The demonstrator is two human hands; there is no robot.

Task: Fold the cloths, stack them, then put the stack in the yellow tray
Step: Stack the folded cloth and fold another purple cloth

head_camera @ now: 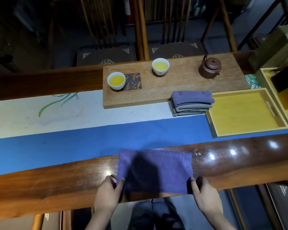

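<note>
A purple cloth (155,170) with a scalloped far edge lies flat on the near wooden rim of the table, folded into a wide rectangle. My left hand (109,191) pinches its near left corner and my right hand (201,193) pinches its near right corner. Farther back and to the right sits a stack of folded cloths (190,102), purple on top and grey below, right beside the yellow tray (243,113). The tray holds nothing.
A wooden tea board (173,90) at the back carries two cups of yellow tea (116,80) (160,66) and a brown teapot (209,67). A blue and white runner (73,140) covers the table's middle. A second yellow tray with a dark box (284,80) stands far right.
</note>
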